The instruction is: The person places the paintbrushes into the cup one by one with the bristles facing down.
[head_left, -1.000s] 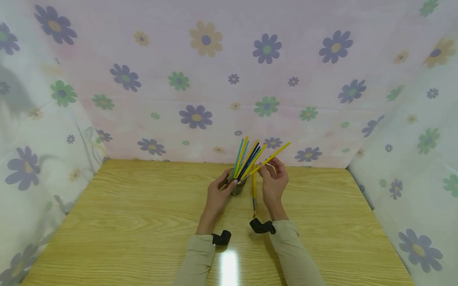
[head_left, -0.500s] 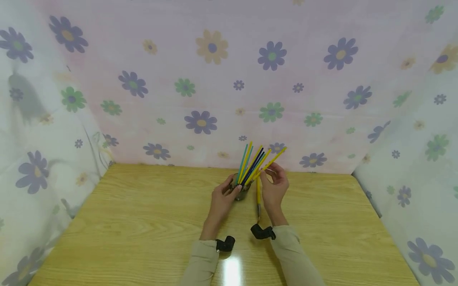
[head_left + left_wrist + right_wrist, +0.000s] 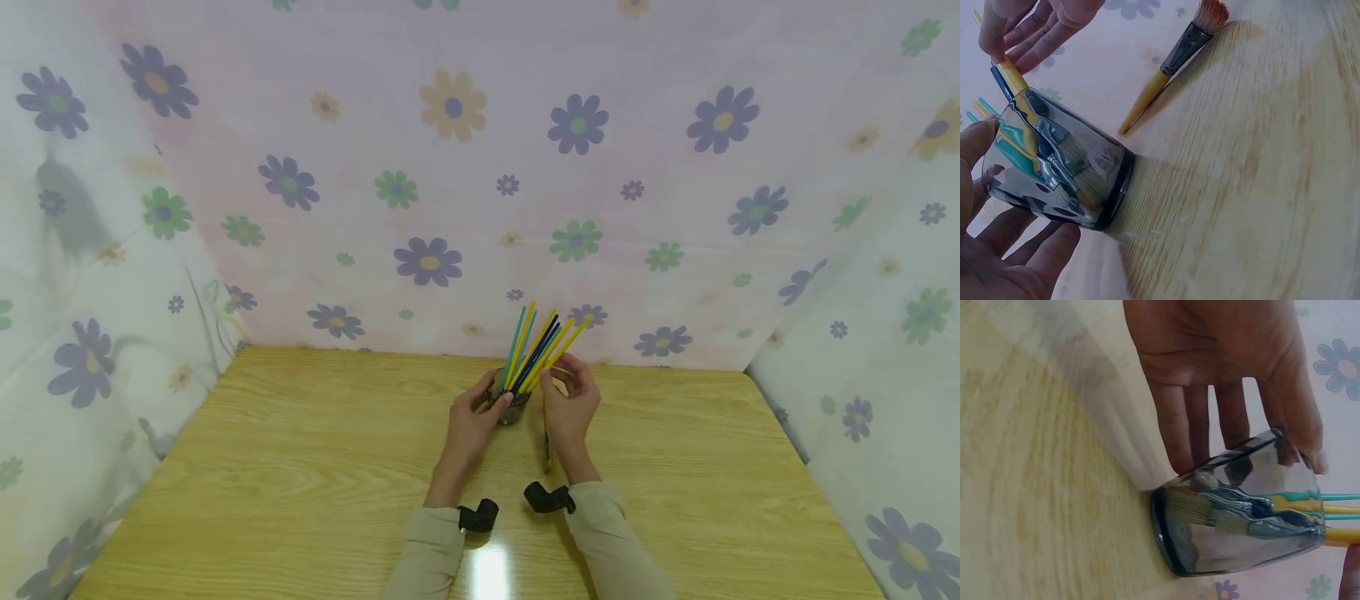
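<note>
1. I see the left hand point(image 3: 471, 417) curled round the smooth glass cup point(image 3: 511, 406), which stands on the wood-grain table point(image 3: 300, 467).
2. The right hand point(image 3: 572, 400) appears to pinch a slim yellow handle among the paintbrushes point(image 3: 538, 350) bristle-down in the cup.
3. A loose paintbrush point(image 3: 547, 437) lies flat by the right hand.

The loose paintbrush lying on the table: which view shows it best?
The left wrist view: the loose paintbrush shows whole, reddish bristles, metal ferrule and yellow handle, lying apart from the glass. The head view shows only a thin sliver beside the right hand. The right wrist view does not show it.
</note>
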{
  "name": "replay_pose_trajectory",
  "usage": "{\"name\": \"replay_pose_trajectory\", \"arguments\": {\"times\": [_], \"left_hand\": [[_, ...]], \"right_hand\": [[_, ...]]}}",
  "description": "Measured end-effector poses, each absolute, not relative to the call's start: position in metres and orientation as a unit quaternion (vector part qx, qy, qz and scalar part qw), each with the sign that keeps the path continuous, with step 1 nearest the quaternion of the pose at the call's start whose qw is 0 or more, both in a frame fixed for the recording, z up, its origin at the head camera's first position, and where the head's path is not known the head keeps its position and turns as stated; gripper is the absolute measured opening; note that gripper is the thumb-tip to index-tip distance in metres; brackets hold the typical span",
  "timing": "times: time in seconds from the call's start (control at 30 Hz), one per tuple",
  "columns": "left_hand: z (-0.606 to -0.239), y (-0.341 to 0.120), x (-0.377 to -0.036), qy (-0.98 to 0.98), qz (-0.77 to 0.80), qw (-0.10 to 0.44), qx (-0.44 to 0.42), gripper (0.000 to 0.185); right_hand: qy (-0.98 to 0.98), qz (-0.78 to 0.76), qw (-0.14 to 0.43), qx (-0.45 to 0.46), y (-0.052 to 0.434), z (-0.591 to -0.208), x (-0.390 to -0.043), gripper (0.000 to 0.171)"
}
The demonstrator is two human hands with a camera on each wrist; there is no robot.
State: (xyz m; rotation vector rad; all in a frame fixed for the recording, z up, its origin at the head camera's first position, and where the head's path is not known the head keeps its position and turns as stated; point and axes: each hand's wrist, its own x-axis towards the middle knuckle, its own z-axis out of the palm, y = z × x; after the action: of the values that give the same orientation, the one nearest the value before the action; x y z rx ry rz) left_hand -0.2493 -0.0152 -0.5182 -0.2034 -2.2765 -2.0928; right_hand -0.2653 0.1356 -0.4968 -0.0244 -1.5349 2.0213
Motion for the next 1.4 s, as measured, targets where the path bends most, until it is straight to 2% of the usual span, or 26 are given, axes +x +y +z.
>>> {"name": "replay_pose_trajectory", "arguments": {"times": [0.63, 0.87, 1.4], "left_hand": [[-0.515, -0.013, -0.251, -0.722, -0.689, 0.023, -0.062, 0.058], [-0.478, -0.015, -0.233, -0.713, -0.698, 0.01, -0.066, 0.055], [-0.479, -0.016, -0.234, -0.719, -0.692, 0.017, -0.063, 0.055]], "right_hand": [[-0.596, 0.752, 0.279, -0.022, 0.133, -0.51, -0.267, 0.03], [-0.602, 0.748, 0.279, -0.023, 0.129, -0.512, -0.264, 0.027], [-0.607, 0.745, 0.276, -0.036, 0.13, -0.511, -0.258, 0.028]]}}
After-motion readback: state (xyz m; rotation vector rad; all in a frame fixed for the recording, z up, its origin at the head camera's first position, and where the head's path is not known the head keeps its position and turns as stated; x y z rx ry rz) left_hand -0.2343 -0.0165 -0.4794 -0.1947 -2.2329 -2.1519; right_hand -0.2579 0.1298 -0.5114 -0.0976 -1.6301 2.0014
